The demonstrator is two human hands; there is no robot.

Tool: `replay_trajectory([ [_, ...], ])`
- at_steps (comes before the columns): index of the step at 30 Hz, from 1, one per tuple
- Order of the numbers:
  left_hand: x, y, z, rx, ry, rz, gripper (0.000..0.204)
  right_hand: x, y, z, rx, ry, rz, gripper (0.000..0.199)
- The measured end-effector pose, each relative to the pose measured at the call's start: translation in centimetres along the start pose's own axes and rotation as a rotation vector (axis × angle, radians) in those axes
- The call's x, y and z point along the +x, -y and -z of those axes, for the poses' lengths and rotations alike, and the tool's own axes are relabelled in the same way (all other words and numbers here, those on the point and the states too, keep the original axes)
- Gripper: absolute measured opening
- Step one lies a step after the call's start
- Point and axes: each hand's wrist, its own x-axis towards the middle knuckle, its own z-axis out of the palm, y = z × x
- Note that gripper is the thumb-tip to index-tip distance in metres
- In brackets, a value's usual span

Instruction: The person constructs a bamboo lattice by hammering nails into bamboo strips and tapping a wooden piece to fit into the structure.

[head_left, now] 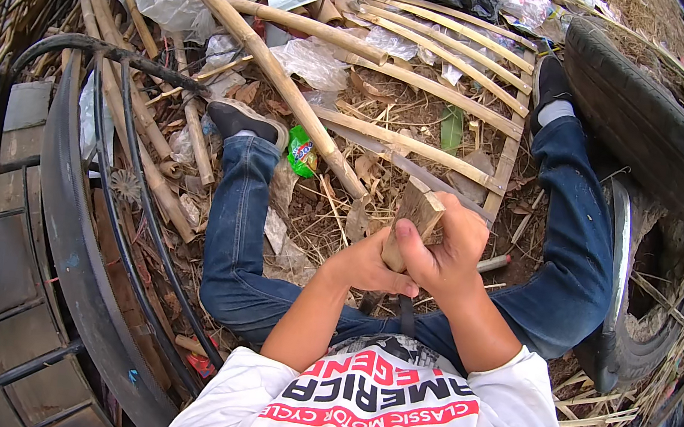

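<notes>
Head view: Both hands are gripping a wood block (418, 211) in front of the shirt (384, 418), between the jeans legs (241, 209). The left hand (370, 262) is wrapping the lower part, fingers curled; the right hand (451, 254) is clasping the right side, its thumb pressing on the block. The block is tilting, its top pointing toward the slats (420, 148). A grey strip (404, 165) is lying beyond; contact is unclear. For good control, both wrists should be staying firm, fingertips keeping clear of the block's top edge.
</notes>
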Motion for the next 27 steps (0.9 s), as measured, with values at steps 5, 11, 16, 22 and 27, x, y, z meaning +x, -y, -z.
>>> replay_trajectory([
  [5, 0.0, -0.2, 0.1, -0.015, -0.021, 0.028, 0.063, 0.1, -0.5, -0.1, -0.002, 0.013, 0.030, 0.021],
  [11, -0.4, 0.1, 0.7, 0.059, 0.069, 0.010, 0.046, 0.1, 0.0, 0.0, 0.032, 0.075, 0.063, 0.027],
  [16, -0.2, -2.3, 1.0, -0.303, 0.472, 0.025, 0.040, 1.6, 1.8, 2.0, 0.476, 0.346, 0.000, 0.013],
  [22, 0.3, -0.9, 1.6, -0.374, 0.822, 0.031, 0.038, 2.8, 4.3, 2.7, 0.943, 0.457, -0.629, 0.016],
  [27, 1.1, -0.6, 1.9, -0.161, 1.024, -0.107, 0.044, 2.8, 3.5, 3.1, 0.885, 0.620, -0.211, 0.017],
])
